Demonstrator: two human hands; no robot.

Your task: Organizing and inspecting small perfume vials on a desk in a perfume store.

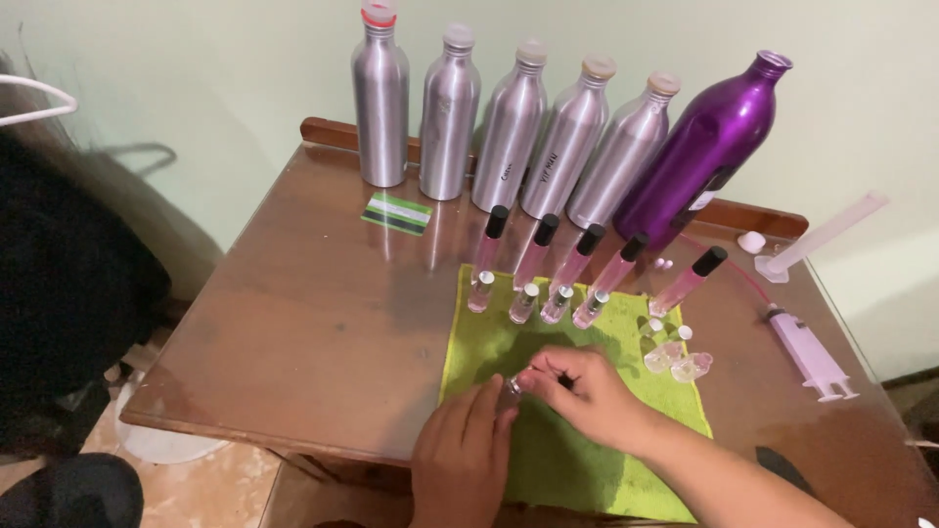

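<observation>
— What do the hands hold?
— The left hand [462, 445] and right hand [585, 389] both pinch one small glass vial [513, 385], over the green cloth [577, 460], at the worktop's [313, 323] near side.

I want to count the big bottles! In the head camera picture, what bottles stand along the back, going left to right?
Silver bottle with red collar → second silver bottle → third silver bottle → fourth silver bottle → fifth silver bottle → purple bottle.

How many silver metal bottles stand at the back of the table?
5. The silver bottles stand in a row along the back edge: first, second, third, fourth, fifth, which sits beside the purple bottle. None seems hidden.
</observation>
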